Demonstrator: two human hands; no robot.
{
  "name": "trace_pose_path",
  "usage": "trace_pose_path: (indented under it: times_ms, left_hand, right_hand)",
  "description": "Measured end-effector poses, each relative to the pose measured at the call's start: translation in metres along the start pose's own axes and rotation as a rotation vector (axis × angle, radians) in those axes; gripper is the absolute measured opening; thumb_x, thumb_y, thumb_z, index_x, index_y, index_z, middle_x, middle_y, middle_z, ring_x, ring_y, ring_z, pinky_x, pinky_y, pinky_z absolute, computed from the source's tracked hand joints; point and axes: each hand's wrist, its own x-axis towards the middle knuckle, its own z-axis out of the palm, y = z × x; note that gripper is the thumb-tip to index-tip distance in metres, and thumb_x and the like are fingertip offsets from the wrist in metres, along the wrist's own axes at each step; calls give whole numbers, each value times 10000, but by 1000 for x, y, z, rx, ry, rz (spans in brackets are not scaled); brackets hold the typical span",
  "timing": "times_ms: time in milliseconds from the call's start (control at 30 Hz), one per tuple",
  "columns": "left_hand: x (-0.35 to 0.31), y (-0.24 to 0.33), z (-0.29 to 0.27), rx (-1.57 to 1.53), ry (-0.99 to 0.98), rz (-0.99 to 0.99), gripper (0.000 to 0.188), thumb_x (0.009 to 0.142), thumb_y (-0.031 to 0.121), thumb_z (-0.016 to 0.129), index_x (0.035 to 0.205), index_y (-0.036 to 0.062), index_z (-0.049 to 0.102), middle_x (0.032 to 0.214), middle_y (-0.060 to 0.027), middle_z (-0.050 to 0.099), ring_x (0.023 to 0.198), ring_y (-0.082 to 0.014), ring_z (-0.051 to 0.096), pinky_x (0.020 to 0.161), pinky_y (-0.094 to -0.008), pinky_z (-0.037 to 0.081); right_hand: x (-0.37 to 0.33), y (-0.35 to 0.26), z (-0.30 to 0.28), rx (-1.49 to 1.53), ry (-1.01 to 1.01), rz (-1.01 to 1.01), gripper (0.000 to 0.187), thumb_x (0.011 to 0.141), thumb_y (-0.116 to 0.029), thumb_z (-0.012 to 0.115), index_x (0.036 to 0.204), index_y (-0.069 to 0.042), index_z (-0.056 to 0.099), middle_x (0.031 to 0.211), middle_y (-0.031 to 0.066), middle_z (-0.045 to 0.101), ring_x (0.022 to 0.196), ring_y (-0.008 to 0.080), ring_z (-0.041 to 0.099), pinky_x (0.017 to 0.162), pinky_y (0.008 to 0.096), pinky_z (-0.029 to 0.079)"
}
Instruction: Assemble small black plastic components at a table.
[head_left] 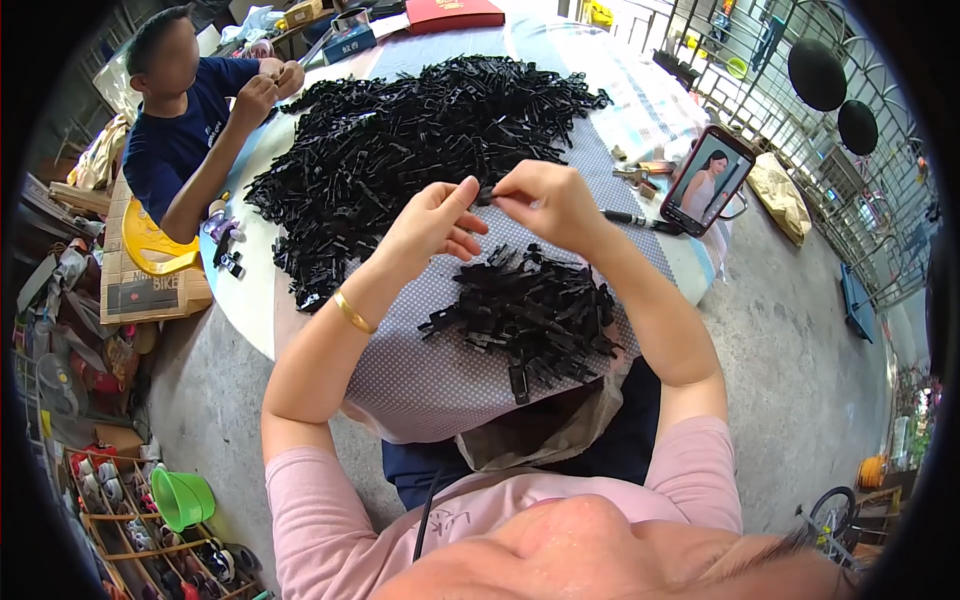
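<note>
Both of my hands meet over the table, at the near edge of a large pile of small black plastic pieces (400, 150). My right hand (552, 203) is closed in a pinch on a small black plastic piece (486, 196), mostly hidden by the fingertips. Just left of it, my left hand (432, 225) has its thumb raised and its fingers loosely curled and apart, with nothing visible in them. Closer to my body, below the hands, lies a smaller heap of similar black pieces (530, 315). Their exact kind is too small to tell.
A phone (708, 180) showing a video stands at the right, near a black pen-like object (640, 220) and small tools (645, 172). Across the left side, a co-worker (185, 120) handles something small. A bag (545, 435) hangs open between the table edge and my lap.
</note>
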Motion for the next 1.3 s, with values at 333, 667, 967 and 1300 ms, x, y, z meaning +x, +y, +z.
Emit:
trace_pose_path:
  times_ms: [333, 667, 967, 1300]
  left_hand:
    - [20, -12, -16, -47, 16, 368, 320, 837, 68, 609, 1136, -23, 543, 890, -87, 626, 733, -122, 615, 661, -227, 525]
    - [21, -17, -16, 265, 233, 568, 379, 683, 16, 734, 1049, 46, 639, 803, -18, 634, 651, -76, 557, 615, -217, 492]
    - [20, -16, -20, 192, 289, 687, 406, 718, -13, 703, 1107, 44, 602, 910, -52, 622, 740, -86, 598, 663, -215, 511]
    - [17, -10, -18, -325, 3, 365, 287, 908, 62, 486, 1176, -36, 517, 997, -112, 608, 883, -167, 612, 820, -270, 512]
  right_hand:
    - [23, 39, 2, -29, -84, 127, 270, 799, -168, 587, 1055, -95, 635, 968, 94, 629, 893, 218, 583, 792, 316, 464]
    - [40, 62, 37, -317, -126, 11, 161, 733, -194, 614, 855, -105, 672, 810, 79, 654, 824, 274, 602, 753, 385, 476]
    - [32, -1, 0, 558, -152, 394, 201, 881, 4, 495, 1075, 27, 540, 897, 87, 633, 768, 115, 601, 703, 246, 509]
    - [11, -4, 13, 683, -151, 391, 196, 888, -68, 522, 1043, 23, 600, 799, 38, 620, 658, 74, 560, 602, 208, 479]
